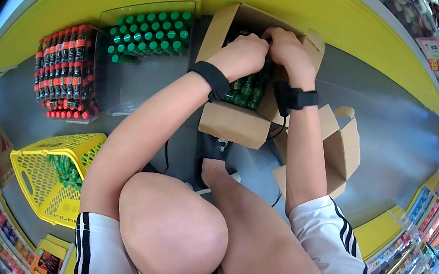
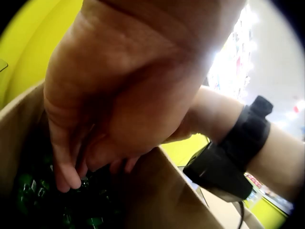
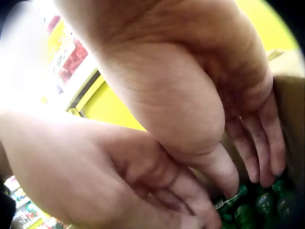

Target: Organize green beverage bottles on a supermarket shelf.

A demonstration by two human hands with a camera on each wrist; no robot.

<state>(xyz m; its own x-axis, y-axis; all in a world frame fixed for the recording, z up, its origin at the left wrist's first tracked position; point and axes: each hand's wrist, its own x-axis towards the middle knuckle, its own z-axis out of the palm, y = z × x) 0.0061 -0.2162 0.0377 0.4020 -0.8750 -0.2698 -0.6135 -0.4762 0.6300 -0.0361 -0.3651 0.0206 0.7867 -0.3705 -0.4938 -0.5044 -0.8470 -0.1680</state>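
Observation:
An open cardboard box point(image 1: 235, 129) holds small green bottles point(image 1: 247, 92), packed close together. Both hands reach down inside it, side by side near its back. The left hand point(image 1: 244, 55) points its fingers down at the bottles; in the left wrist view its fingertips point(image 2: 69, 183) show over dark green bottles point(image 2: 71, 210), with no bottle visible between them. Beside it, the right hand point(image 1: 287, 53) hangs with spread, nearly straight fingers point(image 3: 259, 152) low over the bottles point(image 3: 264, 202), thumb apart. Whether any fingertip touches a bottle cannot be told.
Left of the box stands a clear tray point(image 1: 135, 87) with rows of green-capped bottles at its back. Further left are stacked red-capped dark bottles point(image 1: 59, 73). A yellow basket point(image 1: 40, 189) holds green bottles. Another open carton point(image 1: 346, 152) lies at the right, near black cables.

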